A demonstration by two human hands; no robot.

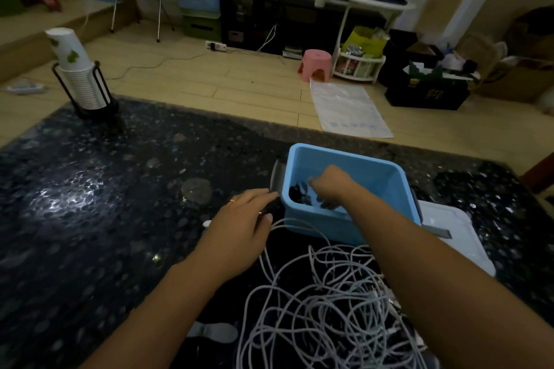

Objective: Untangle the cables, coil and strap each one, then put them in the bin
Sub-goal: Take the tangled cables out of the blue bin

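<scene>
A light blue bin stands on the dark speckled table. My right hand reaches down into it, its fingers over a black coiled cable on the bin floor; whether they grip it is hidden. My left hand lies at the bin's near left corner, with fingers and thumb curled round a dark bundle. A tangle of white cables spreads over the table in front of the bin, between my forearms, and one strand runs up to my left hand.
A white lid lies at the bin's right side. A black rack of stacked paper cups stands at the table's far left corner. A white object lies near the front edge. Beyond the table are floor, a pink stool and boxes.
</scene>
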